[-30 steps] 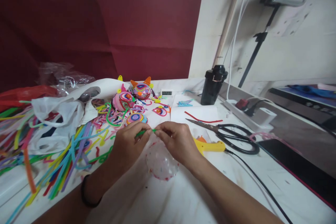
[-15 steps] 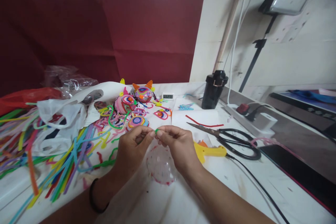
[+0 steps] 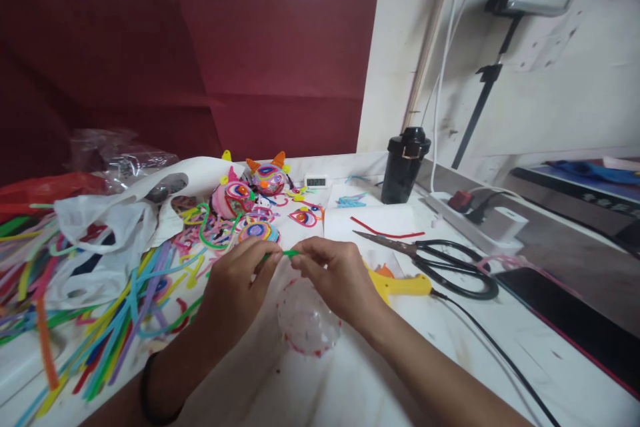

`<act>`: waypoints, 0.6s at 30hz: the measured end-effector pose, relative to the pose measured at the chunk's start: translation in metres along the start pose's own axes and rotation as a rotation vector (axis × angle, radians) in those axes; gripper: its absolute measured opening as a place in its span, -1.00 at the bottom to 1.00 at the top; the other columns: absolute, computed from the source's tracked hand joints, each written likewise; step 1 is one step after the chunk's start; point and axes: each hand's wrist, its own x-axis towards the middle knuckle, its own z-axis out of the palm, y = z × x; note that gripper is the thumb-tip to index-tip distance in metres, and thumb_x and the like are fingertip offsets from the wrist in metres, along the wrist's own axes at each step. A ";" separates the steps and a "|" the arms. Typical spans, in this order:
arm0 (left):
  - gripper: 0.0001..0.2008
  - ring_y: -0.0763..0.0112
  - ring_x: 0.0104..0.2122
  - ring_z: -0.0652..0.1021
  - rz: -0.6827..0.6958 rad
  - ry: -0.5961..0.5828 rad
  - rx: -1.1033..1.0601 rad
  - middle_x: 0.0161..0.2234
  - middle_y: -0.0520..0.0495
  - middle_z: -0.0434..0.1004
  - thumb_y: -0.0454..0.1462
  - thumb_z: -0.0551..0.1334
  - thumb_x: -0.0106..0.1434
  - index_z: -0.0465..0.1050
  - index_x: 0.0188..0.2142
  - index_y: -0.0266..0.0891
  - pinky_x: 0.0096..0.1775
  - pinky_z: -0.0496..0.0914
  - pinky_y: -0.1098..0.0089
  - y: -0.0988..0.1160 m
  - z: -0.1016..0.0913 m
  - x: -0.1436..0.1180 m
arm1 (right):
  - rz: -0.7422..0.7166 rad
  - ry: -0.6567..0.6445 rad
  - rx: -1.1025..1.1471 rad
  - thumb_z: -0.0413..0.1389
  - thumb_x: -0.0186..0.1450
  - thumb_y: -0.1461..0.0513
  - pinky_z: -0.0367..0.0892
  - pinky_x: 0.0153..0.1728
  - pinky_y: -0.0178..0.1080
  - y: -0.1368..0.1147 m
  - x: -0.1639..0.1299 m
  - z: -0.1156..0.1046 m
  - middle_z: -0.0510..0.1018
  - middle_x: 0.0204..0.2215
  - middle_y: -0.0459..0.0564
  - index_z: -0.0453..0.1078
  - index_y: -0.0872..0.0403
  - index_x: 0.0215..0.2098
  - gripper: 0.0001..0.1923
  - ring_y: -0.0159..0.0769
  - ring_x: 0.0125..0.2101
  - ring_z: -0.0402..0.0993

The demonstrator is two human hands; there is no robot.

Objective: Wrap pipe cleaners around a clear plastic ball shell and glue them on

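Observation:
A short green pipe cleaner (image 3: 289, 253) stretches between my two hands, pinched at both sides. My left hand (image 3: 239, 287) has its fingers closed on one part of it, and my right hand (image 3: 336, 275) closes thumb and fingers on the other. Just below them on the table sits a clear plastic dome (image 3: 309, 317) with small red bits around its rim. Behind my left hand lies a round piece coiled in colourful pipe cleaners (image 3: 259, 231). A flat eye-shaped piece (image 3: 305, 216) rests beyond my hands.
Loose pipe cleaners (image 3: 117, 320) spread across the left side. Two decorated balls (image 3: 233, 199) stand at the back. Scissors (image 3: 425, 255), a yellow glue gun (image 3: 407, 285) with a black cable, a phone (image 3: 565, 323) and a black bottle (image 3: 404, 167) are on the right.
My hands have moved slightly apart, with the left shifting left, so more of the green pipe cleaner shows between them. The view has shifted a little.

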 end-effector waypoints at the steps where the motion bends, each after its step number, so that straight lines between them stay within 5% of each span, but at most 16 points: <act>1: -0.82 0.38 -0.36 0.54 0.018 -0.013 0.020 -0.39 -0.02 0.54 -0.29 0.10 0.34 0.43 -0.35 -0.23 -0.30 0.36 0.41 0.000 0.000 -0.001 | -0.083 -0.009 -0.117 0.13 0.21 0.37 0.24 -0.45 -0.35 0.000 0.000 -0.002 0.56 -0.54 -0.10 0.53 0.09 -0.40 -0.87 -0.39 -0.52 0.42; 4: -0.81 0.37 -0.35 0.53 0.042 -0.033 0.054 -0.38 -0.02 0.53 -0.28 0.06 0.36 0.42 -0.34 -0.21 -0.29 0.36 0.40 0.000 0.001 -0.004 | -0.260 -0.037 -0.377 0.11 0.26 0.37 0.23 -0.40 -0.33 -0.004 -0.001 -0.007 0.56 -0.47 -0.04 0.51 0.11 -0.39 -0.86 -0.35 -0.45 0.44; 10: -0.79 0.35 -0.35 0.52 0.067 -0.057 0.055 -0.38 -0.05 0.52 -0.28 0.04 0.38 0.41 -0.33 -0.21 -0.29 0.35 0.38 0.000 0.002 -0.007 | -0.328 -0.104 -0.653 0.07 0.30 0.35 0.20 -0.43 -0.31 -0.007 -0.004 -0.007 0.50 -0.47 0.00 0.47 0.12 -0.42 -0.82 -0.29 -0.42 0.41; 18: -0.84 0.44 -0.45 0.52 -0.088 -0.016 -0.111 -0.47 0.04 0.53 -0.29 0.15 0.30 0.43 -0.42 -0.22 -0.36 0.34 0.46 0.007 0.001 0.001 | -0.268 0.049 -0.339 0.13 0.25 0.35 0.20 -0.46 -0.33 -0.007 -0.006 -0.004 0.53 -0.55 -0.07 0.50 0.11 -0.48 -0.83 -0.37 -0.53 0.37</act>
